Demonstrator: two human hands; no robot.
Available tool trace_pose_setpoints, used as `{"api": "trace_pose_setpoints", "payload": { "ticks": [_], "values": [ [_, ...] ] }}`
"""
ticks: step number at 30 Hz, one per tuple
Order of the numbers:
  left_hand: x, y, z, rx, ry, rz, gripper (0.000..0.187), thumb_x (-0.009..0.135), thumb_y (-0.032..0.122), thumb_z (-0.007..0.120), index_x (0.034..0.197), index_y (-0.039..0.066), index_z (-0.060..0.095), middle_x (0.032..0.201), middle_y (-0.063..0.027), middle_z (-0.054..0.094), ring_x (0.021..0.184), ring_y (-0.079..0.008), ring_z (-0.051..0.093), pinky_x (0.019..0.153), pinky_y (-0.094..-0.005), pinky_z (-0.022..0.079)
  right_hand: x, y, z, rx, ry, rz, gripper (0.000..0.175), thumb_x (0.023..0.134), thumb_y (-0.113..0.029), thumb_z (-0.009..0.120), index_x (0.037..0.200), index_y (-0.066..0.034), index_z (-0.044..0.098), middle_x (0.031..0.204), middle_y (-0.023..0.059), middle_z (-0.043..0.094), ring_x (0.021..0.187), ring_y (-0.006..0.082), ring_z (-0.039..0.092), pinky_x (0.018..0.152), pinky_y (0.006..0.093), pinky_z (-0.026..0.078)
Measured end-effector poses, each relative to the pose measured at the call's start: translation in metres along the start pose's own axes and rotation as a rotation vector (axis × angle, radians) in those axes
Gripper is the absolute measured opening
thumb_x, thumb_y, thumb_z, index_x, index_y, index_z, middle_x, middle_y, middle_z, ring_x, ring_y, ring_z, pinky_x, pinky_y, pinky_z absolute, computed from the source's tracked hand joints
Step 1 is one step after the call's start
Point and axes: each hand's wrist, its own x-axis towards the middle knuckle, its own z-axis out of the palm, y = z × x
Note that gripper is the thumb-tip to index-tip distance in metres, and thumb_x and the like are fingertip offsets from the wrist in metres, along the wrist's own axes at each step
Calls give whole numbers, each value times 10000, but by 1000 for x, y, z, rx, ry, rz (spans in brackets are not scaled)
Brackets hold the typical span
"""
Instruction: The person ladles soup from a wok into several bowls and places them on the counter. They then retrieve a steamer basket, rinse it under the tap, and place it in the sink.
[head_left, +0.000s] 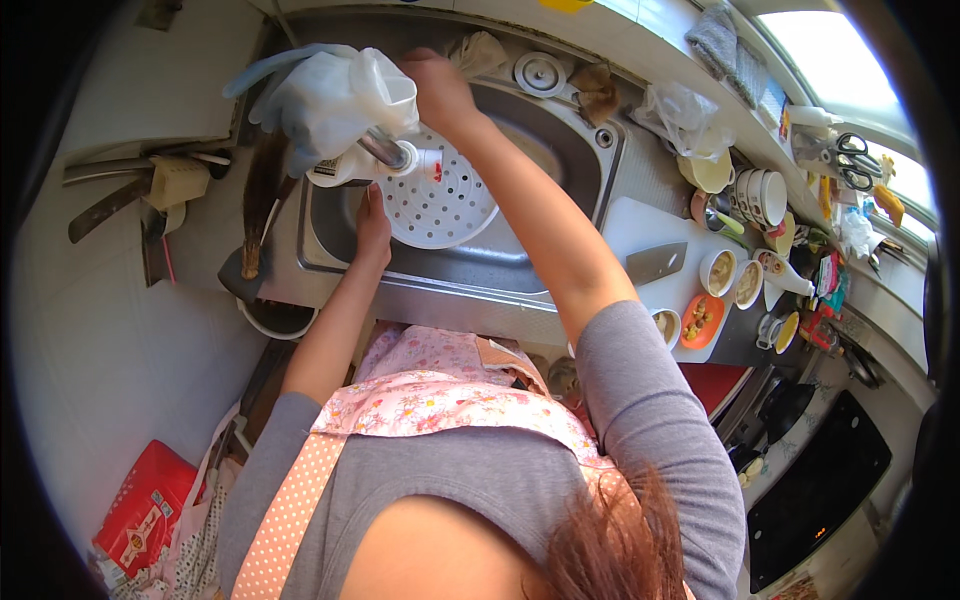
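A round white perforated tray (442, 196) lies tilted over the stainless steel sink basin (517, 281). My left hand (373, 229) is at the tray's left edge, its thumb up beside the rim; the other fingers are hidden. My right hand (439, 88) reaches beyond the faucet near the sink's back edge, partly behind a white plastic covering, and what its fingers touch cannot be made out. The faucet (386, 148) with a white filter head (352, 165) stands over the tray. Pale blue rubber gloves (300, 101) hang on the faucet.
Right of the sink, a white cutting board (626, 225) bears a cleaver (657, 262), small white bowls (718, 272) and an orange dish (702, 321). A drain strainer (540, 74) sits behind the basin. A brush (259, 210) stands at left, and a black cooktop (821, 491) is at lower right.
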Motion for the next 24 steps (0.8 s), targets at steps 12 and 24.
{"api": "trace_pose_setpoints", "payload": {
  "ticks": [12, 24],
  "values": [
    [20, -20, 20, 28, 52, -36, 494, 1066, 408, 442, 1323, 1, 553, 1268, -109, 628, 1148, -202, 574, 997, -340, 423, -109, 170, -155, -717, 299, 470, 327, 850, -306, 708, 1148, -177, 669, 1172, 156, 567, 1053, 394, 563, 877, 500, 490],
    [18, -29, 16, 33, -31, 78, 510, 1044, 494, 448, 1234, 45, 599, 1079, -50, 634, 984, -149, 564, 893, -325, 447, -170, 62, 76, -68, -104, 249, 345, 870, -65, 613, 1213, -39, 641, 1218, 221, 614, 1085, 411, 592, 947, 448, 482]
  ]
}}
